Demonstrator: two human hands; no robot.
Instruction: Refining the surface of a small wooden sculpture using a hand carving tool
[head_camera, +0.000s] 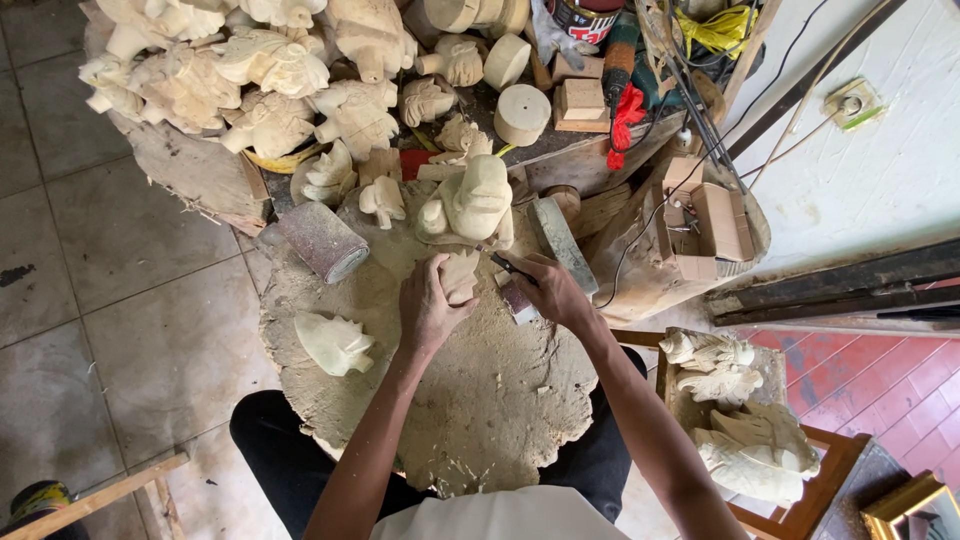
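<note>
My left hand grips a small pale carved wooden piece and presses it onto the round, sawdust-covered work block. To its right, my right hand is closed around a carving tool with a dark metal blade and a reddish handle end; the blade tip meets the right side of the piece. Just beyond the hands stands a larger rounded carved figure.
A leaf-like carving lies on the block's left part, and a sandpaper-wrapped cylinder lies at its far left edge. Many unfinished carvings pile up behind. More carvings lie in a box at right, with a cardboard box and cables beyond.
</note>
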